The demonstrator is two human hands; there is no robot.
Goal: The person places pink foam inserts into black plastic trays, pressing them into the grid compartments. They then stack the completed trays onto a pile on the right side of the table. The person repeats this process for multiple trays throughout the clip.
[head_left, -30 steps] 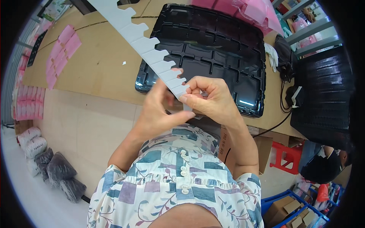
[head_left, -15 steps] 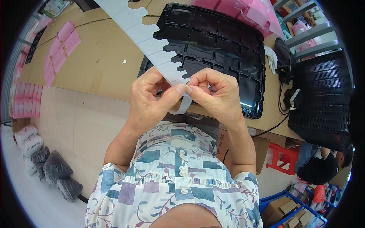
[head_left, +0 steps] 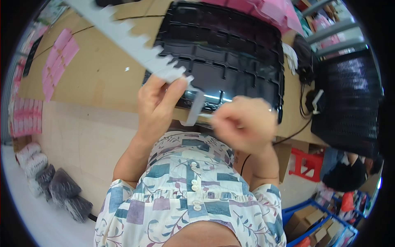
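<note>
By table's near edge [head_left: 117,92], L hand [head_left: 155,103] pinches toothed strip [head_left: 125,41], R hand [head_left: 247,123] curled, grip unclear; prob mid-peel, needing steady L hold.

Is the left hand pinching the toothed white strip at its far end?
No, the left hand pinches the toothed white strip toward its near end, while the other end runs past the picture's top edge.
</note>
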